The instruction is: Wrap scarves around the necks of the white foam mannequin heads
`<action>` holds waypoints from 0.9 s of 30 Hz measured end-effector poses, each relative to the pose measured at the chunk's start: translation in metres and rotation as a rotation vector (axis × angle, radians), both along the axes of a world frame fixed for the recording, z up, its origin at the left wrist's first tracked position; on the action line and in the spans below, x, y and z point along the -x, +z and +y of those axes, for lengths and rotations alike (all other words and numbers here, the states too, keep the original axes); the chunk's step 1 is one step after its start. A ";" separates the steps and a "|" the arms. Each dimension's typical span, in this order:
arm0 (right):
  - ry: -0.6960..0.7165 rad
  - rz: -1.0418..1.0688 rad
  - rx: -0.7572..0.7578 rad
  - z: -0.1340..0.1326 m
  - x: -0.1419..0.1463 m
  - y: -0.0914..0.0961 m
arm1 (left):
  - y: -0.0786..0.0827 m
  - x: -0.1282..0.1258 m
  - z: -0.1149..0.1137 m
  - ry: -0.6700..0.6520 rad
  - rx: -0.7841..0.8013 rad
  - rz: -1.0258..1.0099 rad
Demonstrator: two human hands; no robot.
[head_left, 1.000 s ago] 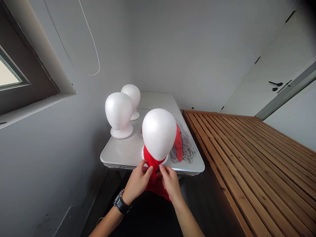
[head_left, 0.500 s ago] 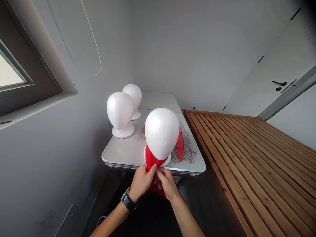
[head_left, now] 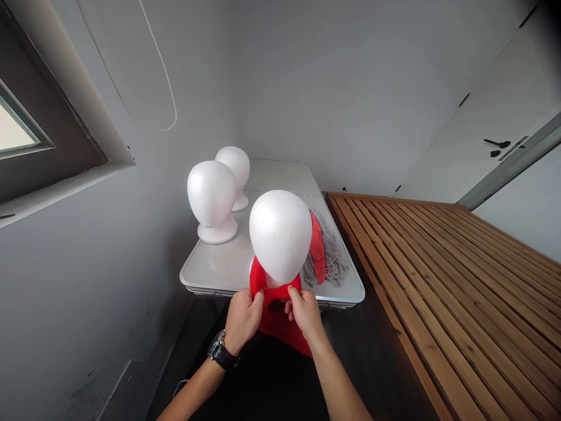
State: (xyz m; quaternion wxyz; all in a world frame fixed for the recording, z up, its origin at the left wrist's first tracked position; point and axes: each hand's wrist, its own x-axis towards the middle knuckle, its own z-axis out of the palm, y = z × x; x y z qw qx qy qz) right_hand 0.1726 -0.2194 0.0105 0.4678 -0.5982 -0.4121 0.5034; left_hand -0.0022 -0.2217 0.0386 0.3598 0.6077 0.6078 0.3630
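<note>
A white foam mannequin head [head_left: 280, 234] stands at the near edge of the table, with a red scarf [head_left: 284, 327] around its neck. My left hand [head_left: 244, 316] pinches the scarf at the left, below the chin. On the other side my right hand [head_left: 302, 310] grips the scarf between thumb and fingers. A band of red cloth stretches between the two hands, with a dark gap under it. The rest of the cloth hangs down in front of the table edge. The base of the head is mostly hidden.
Two more white foam heads, one nearer [head_left: 212, 199] and one farther [head_left: 235, 169], stand at the table's left. Grey and coral-red fabric [head_left: 326, 257] lies at the right of the white table [head_left: 210, 269]. A slatted wooden bed frame [head_left: 438, 280] adjoins on the right.
My hands have moved apart from being close together, spreading the red scarf between them. The foam head shifts slightly left in view.
</note>
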 end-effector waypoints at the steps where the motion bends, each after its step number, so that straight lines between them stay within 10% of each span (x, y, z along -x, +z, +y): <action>1: -0.032 0.033 0.020 0.001 -0.004 0.001 | -0.002 0.005 0.001 0.025 0.009 -0.018; 10: -0.228 0.245 0.059 0.004 -0.042 0.014 | 0.011 0.041 0.006 0.181 -0.147 0.137; 20: 0.379 0.340 0.241 -0.036 0.006 0.012 | 0.037 0.016 -0.013 -0.286 0.037 -0.072; 23: 0.342 0.325 0.193 -0.037 0.026 0.013 | 0.045 0.012 -0.017 -0.453 0.064 -0.069; 27: 0.174 0.214 0.161 -0.029 0.032 0.013 | 0.035 0.016 -0.015 -0.357 0.051 -0.073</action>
